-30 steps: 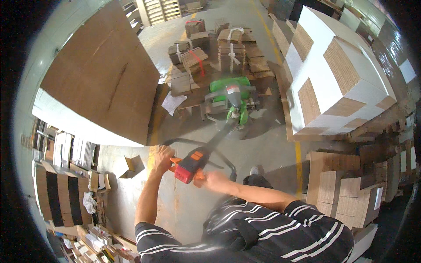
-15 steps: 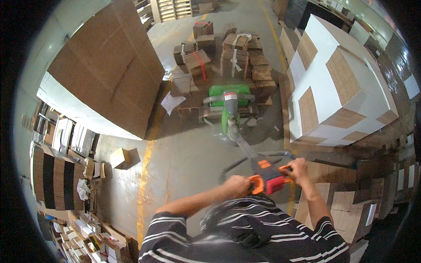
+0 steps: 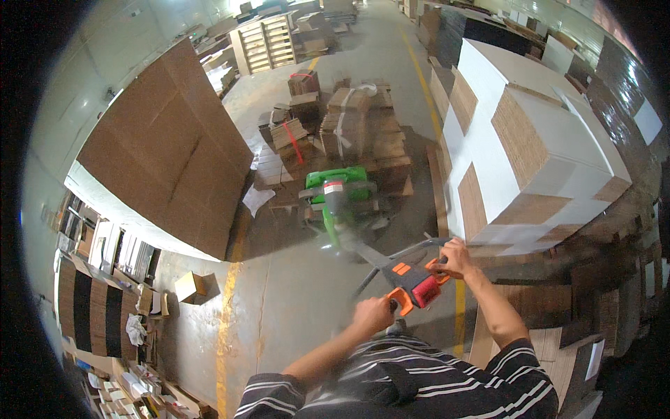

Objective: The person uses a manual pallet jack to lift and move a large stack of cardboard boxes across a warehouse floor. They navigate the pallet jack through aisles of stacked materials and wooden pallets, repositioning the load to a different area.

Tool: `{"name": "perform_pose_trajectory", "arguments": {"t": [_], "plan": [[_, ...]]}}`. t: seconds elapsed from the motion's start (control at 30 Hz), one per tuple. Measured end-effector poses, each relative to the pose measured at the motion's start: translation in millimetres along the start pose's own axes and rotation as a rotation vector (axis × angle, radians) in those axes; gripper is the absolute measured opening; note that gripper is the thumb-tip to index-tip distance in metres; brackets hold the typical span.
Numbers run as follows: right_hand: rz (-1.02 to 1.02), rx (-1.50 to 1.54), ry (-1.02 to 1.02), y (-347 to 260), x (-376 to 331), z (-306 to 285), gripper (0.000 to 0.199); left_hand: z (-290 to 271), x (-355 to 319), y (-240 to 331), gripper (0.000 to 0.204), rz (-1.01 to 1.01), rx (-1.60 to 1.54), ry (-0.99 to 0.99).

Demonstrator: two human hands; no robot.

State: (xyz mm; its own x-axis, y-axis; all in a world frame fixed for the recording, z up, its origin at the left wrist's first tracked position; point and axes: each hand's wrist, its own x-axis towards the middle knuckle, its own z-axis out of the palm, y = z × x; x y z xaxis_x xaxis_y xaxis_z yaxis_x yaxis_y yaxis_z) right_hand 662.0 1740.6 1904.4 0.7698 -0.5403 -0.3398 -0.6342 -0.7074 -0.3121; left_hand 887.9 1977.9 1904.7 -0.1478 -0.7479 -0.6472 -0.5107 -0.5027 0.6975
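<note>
On the left stands a tall brown cardboard stack; mid-aisle, a green pallet truck sits by the near end of strapped cardboard bundles, though blur makes contact hard to judge. The left hand is wrapped around the left side of the truck's black-and-orange control handle, the right hand around its right side. Farther right stands a white-and-brown boxy load.

Both hands curled; forearms forward
</note>
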Motion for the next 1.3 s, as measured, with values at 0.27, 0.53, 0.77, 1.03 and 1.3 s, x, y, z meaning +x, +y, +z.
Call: {"name": "perform_pose_trajectory", "arguments": {"t": [0.27,0.53,0.77,1.03,1.3], "plan": [[-0.06,0.012,0.079,32,-72,122,0.077,141,9,-50,0.02,-0.03,0.138,0.212],[-0.095,-0.035,0.109,27,24,195,0.072,85,71,-148,0.017,0.002,0.121,0.248],[-0.045,-0.053,0.11,14,97,236,0.075,39,117,-220,0.013,0.07,0.153,0.253],[-0.008,-0.054,-0.188,-5,214,258,0.073,-22,185,-311,0.021,0.097,0.178,0.304],[-0.153,-0.171,-0.535,18,378,325,0.043,-67,292,-410,0.016,0.18,0.224,0.874]]}}
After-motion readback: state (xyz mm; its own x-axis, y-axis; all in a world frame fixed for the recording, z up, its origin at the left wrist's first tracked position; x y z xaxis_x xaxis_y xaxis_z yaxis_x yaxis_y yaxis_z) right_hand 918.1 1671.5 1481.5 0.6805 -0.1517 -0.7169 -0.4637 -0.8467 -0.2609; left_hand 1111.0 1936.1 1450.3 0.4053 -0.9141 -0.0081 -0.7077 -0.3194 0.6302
